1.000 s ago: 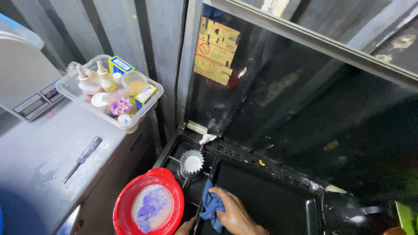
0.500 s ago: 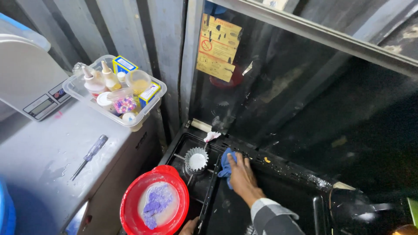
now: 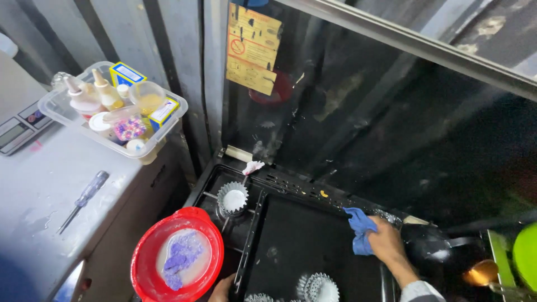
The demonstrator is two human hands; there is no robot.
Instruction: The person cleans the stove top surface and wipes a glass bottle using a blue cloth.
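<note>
A blue cloth (image 3: 359, 231) is being gripped by the right hand (image 3: 386, 241), fingers clenched, at the stove top's (image 3: 302, 246) far right edge. The left hand (image 3: 222, 289), barely seen, cannot be judged. Grime is remaining; wiping seems unfinished.

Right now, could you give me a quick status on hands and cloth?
Right hand grips blue cloth on black stove top. Left hand by red bowl. Nothing obstructing.
</note>
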